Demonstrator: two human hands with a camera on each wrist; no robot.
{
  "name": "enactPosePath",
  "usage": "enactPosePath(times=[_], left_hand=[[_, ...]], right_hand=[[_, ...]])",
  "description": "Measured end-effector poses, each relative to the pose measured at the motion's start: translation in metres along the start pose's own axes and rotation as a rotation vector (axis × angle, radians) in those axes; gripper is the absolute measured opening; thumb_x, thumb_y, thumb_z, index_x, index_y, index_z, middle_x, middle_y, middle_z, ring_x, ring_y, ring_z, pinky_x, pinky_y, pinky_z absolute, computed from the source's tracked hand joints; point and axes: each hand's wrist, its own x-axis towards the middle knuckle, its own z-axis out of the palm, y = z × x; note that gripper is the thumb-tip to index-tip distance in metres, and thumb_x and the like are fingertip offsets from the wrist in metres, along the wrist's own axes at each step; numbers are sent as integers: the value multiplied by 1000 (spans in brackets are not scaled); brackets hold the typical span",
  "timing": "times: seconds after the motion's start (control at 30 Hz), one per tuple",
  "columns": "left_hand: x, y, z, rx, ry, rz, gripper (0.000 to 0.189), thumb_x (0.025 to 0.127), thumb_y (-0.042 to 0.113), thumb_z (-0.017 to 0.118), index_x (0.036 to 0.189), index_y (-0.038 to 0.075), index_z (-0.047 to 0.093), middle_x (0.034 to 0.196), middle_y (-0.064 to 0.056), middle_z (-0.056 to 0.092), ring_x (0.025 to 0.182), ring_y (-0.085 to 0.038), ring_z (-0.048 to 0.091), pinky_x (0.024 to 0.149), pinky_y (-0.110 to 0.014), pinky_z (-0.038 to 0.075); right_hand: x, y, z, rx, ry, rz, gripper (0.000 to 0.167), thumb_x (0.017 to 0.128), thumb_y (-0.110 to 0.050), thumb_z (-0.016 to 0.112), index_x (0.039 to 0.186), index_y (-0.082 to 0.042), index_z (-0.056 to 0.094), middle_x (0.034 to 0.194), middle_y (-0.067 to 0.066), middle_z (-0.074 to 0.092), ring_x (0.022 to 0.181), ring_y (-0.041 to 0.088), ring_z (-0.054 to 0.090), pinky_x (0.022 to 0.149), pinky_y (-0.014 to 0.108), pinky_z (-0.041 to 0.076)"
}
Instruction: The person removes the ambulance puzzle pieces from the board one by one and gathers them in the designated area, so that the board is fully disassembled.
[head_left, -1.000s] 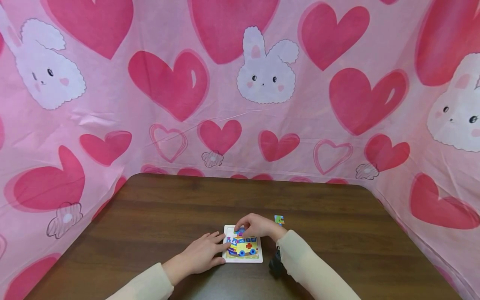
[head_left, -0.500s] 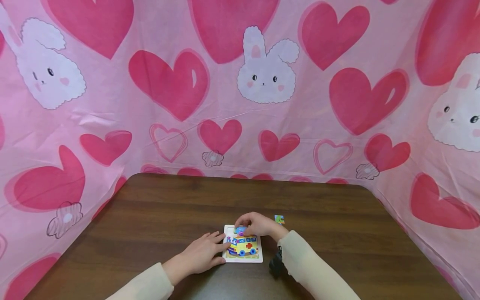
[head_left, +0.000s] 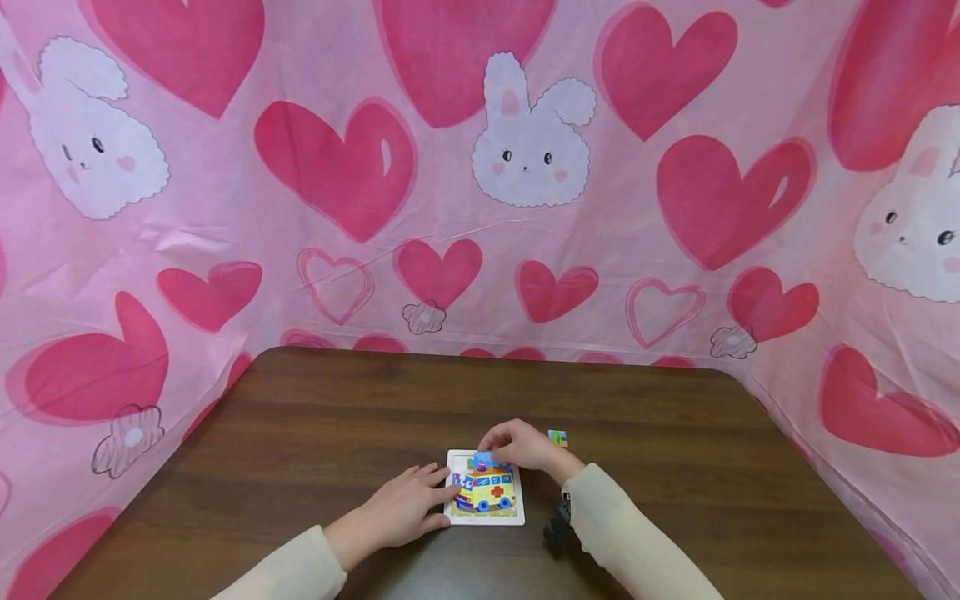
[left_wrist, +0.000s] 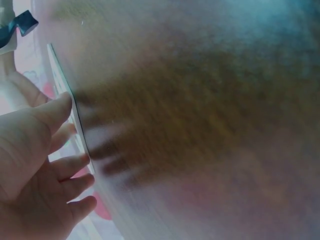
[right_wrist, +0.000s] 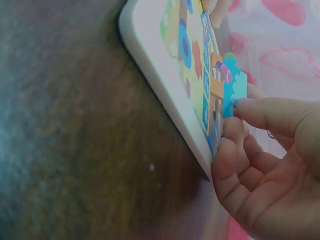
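Observation:
A small white-framed jigsaw puzzle with a yellow ambulance picture lies on the wooden table. My right hand is over its far edge. Thumb and fingers pinch a blue puzzle piece, which stands tilted above the board in the right wrist view. My left hand lies at the frame's left side with fingers extended. Its fingertips touch the frame's edge, and the thumb reaches the near part of that side.
One loose green and blue puzzle piece lies on the table behind the right wrist. A black device is under the right sleeve. Pink heart-patterned cloth hangs around the table's far and side edges.
My right hand has shifted slightly right and away from me, with the blue puzzle piece in its fingers. The left hand has stayed against the frame.

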Motion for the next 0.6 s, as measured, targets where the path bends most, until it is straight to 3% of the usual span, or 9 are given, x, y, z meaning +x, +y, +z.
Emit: enactPosePath(times=[0.23,0.6], left_hand=[[0,-1,0,9,-6,3,46,89,37,58,130,17,55,134,-13,47,125,-32,40,99,-48,33],[2,-1,3,41,17,23,45,89,37,59,129,16,57,132,-14,49,123,-33,42,98,-47,35]], right_hand=[[-1,3,0,18,54,23,4,83,-8,67,84,-5,66,70,2,59,58,15,50,55,26,46],[-7,9,-19,118,112,50,10,84,-13,67,88,-4,67,71,5,58,62,18,53,59,30,50]])
